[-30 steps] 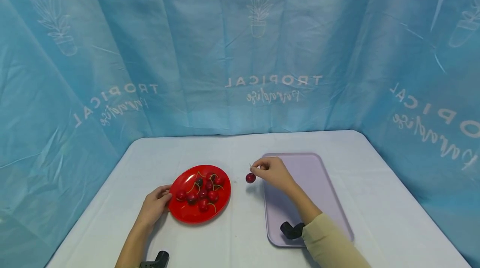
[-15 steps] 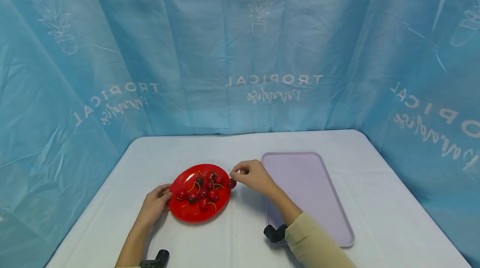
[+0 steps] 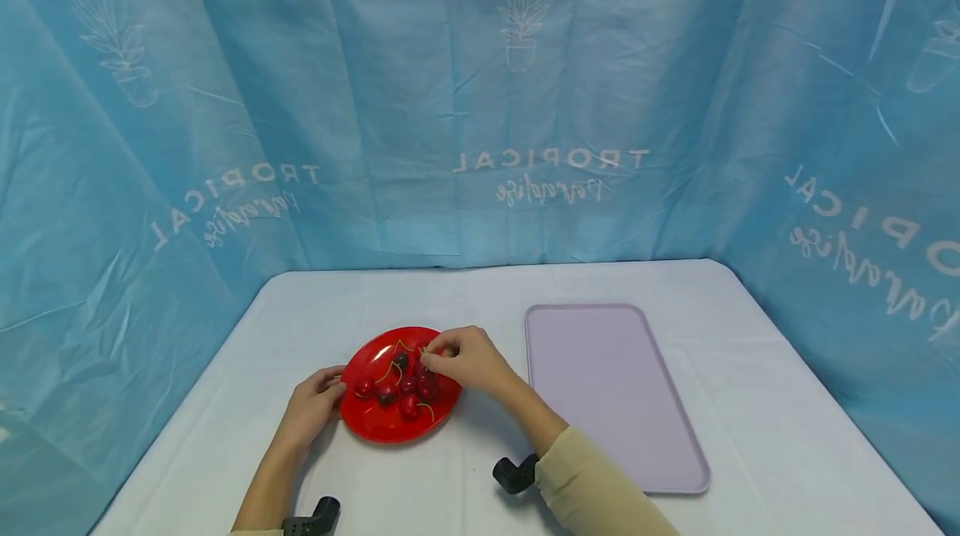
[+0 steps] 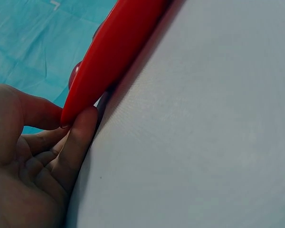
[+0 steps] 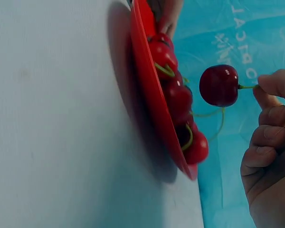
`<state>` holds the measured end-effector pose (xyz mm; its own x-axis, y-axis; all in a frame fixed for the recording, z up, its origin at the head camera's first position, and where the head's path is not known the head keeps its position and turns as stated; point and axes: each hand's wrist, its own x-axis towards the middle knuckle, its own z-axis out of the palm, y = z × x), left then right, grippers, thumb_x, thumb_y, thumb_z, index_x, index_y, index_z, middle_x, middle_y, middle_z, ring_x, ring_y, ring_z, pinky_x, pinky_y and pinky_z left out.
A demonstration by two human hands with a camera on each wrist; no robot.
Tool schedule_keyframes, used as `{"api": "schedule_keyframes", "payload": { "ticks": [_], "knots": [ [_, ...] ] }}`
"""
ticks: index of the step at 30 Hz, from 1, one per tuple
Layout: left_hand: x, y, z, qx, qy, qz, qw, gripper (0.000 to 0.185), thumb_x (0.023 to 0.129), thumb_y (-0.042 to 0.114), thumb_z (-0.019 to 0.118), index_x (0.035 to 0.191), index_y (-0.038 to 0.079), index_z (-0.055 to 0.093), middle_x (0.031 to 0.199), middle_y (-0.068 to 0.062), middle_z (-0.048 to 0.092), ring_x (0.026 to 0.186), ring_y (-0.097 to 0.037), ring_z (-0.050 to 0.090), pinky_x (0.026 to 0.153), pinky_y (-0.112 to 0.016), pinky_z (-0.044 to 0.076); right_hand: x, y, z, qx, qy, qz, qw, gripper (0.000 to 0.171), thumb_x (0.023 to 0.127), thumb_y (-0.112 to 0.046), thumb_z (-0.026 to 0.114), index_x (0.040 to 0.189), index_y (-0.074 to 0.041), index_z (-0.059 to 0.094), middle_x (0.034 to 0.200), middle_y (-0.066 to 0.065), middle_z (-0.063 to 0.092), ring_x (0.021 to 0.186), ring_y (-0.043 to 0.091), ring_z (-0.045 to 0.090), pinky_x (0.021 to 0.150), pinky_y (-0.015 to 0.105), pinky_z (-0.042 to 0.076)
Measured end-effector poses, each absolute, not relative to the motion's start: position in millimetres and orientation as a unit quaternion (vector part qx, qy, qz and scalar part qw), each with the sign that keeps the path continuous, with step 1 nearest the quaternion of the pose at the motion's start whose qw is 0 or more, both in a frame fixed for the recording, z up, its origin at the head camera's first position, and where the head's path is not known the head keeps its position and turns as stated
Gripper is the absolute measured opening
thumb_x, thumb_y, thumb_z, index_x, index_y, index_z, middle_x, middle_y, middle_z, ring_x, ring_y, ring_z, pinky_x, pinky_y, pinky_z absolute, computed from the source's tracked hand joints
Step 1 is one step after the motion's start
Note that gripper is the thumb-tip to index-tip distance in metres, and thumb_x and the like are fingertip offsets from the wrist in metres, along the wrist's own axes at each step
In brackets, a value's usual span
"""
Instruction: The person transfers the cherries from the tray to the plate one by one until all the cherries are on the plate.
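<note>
A round red plate (image 3: 375, 428) carries several dark red cherries (image 3: 387, 393) with green stems. My left hand (image 3: 310, 409) pinches its left rim, thumb above and fingers beneath, as the left wrist view shows at the plate's edge (image 4: 109, 57). Over the plate's right side, my right hand (image 3: 472, 359) pinches a single cherry (image 5: 219, 85) by its stem between thumb and forefinger. In the right wrist view that cherry hangs apart from the ones on the plate (image 5: 149, 90). From the head view, the right hand's fingers hide part of the pile.
A flat lilac tray (image 3: 611, 394) lies on the white tabletop (image 3: 480, 294), right of the plate. Blue printed curtains (image 3: 405, 102) enclose the table at the back and sides. Black camera mounts (image 3: 517, 474) sit on both wrists.
My right hand has moved left from beside the tray to above the plate, carrying the cherry by its stem. The left hand has stayed at the plate's rim.
</note>
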<state>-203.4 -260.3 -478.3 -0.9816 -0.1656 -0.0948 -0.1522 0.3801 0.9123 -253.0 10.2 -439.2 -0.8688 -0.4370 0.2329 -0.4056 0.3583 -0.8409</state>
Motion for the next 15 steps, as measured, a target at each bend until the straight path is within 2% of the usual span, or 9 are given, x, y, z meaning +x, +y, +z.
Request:
{"api": "schedule_keyframes", "payload": {
  "ticks": [7, 15],
  "knots": [
    [-203.0, -260.6, -480.6, 0.094, -0.829, -0.552, 0.004, 0.040, 0.098, 0.013, 0.049, 0.134, -0.002, 0.047, 0.123, -0.022, 0.055, 0.092, -0.024, 0.061, 0.070, -0.027, 0.055, -243.2, -8.7, -444.2, -0.265, 0.818, -0.509, 0.031, 0.006, 0.086, -0.027, 0.069, 0.084, -0.022, 0.073, 0.059, -0.005, 0.053, 0.057, 0.009, 0.048, 0.049, 0.021, 0.041],
    [-202.0, -259.6, -477.4, 0.095, -0.831, -0.548, 0.005, 0.041, 0.097, 0.015, 0.050, 0.135, -0.001, 0.047, 0.123, -0.022, 0.055, 0.094, -0.025, 0.060, 0.071, -0.026, 0.054, -237.4, -24.6, -443.2, -0.267, 0.818, -0.509, 0.038, 0.005, 0.085, -0.027, 0.071, 0.086, -0.023, 0.074, 0.055, -0.003, 0.053, 0.051, 0.009, 0.047, 0.049, 0.022, 0.047]
  ]
}}
